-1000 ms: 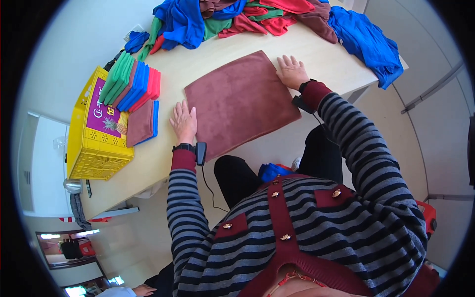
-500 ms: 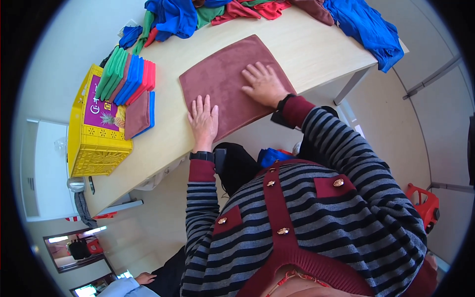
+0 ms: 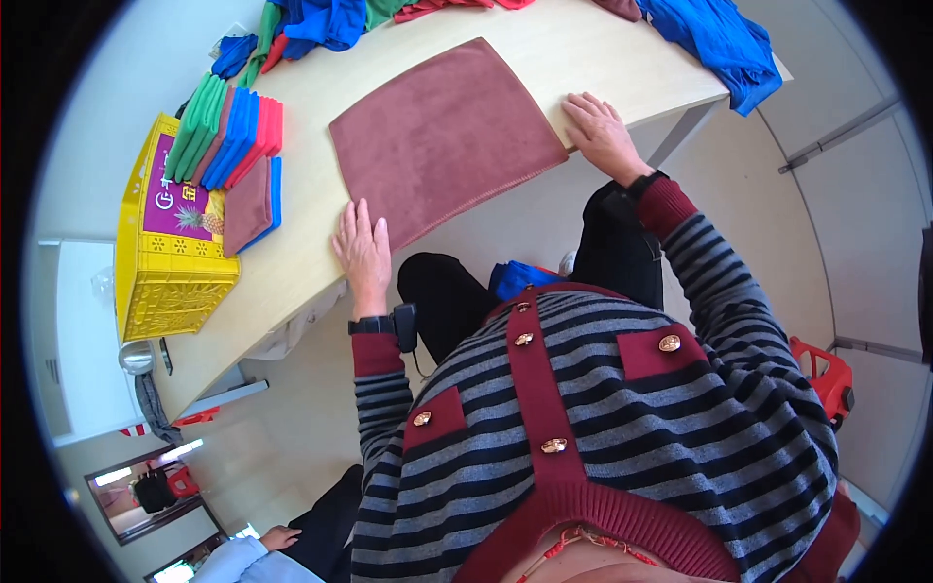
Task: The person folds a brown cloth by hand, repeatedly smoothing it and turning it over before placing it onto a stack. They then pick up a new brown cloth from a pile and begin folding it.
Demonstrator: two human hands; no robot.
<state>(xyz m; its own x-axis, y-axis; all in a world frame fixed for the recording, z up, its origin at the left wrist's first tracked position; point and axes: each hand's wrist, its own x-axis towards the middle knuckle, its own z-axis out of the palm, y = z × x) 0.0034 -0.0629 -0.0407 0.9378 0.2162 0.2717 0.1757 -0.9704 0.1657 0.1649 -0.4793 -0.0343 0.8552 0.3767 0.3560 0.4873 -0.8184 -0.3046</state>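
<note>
A brown cloth lies spread flat on the pale table, its near edge hanging slightly past the table's front edge. My left hand rests at the cloth's near left corner, fingers stretched out. Just off the cloth's right corner, my right hand lies on the tabletop by the front edge with its fingers spread. Neither hand holds anything.
At the left, a yellow plastic basket stands beside a stack of folded green, brown, blue and red cloths. A folded brown cloth lies on a blue one nearby. Loose cloths are heaped along the far side, with a blue cloth hanging over the right end.
My right hand has left the cloth's surface and moved right to the table beside it. My left hand has slid slightly left to the corner. The view has shifted a little.
</note>
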